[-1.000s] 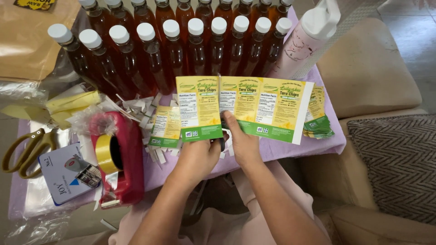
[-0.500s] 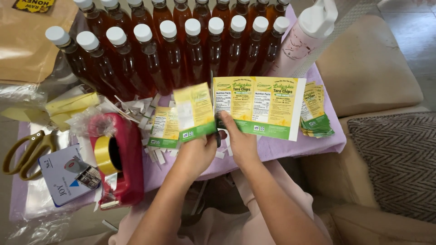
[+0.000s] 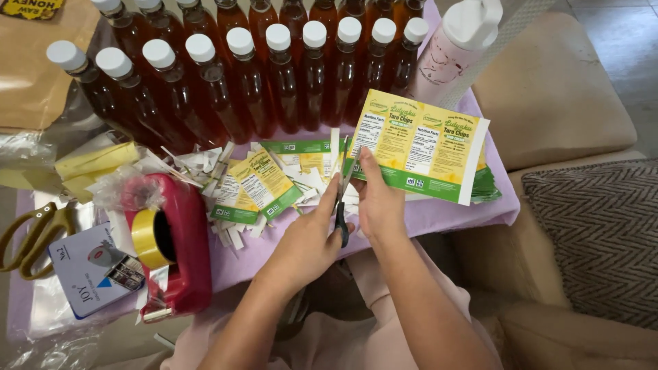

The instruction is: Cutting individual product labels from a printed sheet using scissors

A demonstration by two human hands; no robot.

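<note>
My right hand [image 3: 380, 205] pinches the lower left corner of a yellow and green label sheet [image 3: 421, 144], held tilted above the table edge. It shows two labels side by side. My left hand [image 3: 305, 240] grips small dark-handled scissors [image 3: 343, 199], blades pointing up along the sheet's left edge. A single cut label [image 3: 264, 181] lies on a pile of cut labels and white paper trimmings [image 3: 301, 178] just left of the hands. Behind stand rows of amber bottles with white caps [image 3: 281, 75].
A red tape dispenser with yellow tape [image 3: 171, 240] sits at the left, by a small printed card box [image 3: 89, 270] and olive-handled scissors [image 3: 31, 236]. A pink squeeze bottle [image 3: 452, 51] stands at the back right. Beige cushions [image 3: 555, 89] and a patterned pillow [image 3: 596, 233] lie right of the purple-covered table [image 3: 445, 216].
The left label has come off the sheet and dropped onto the pile. The remaining sheet moved right and tilted. My left hand now shows the scissors upright at the sheet's edge.
</note>
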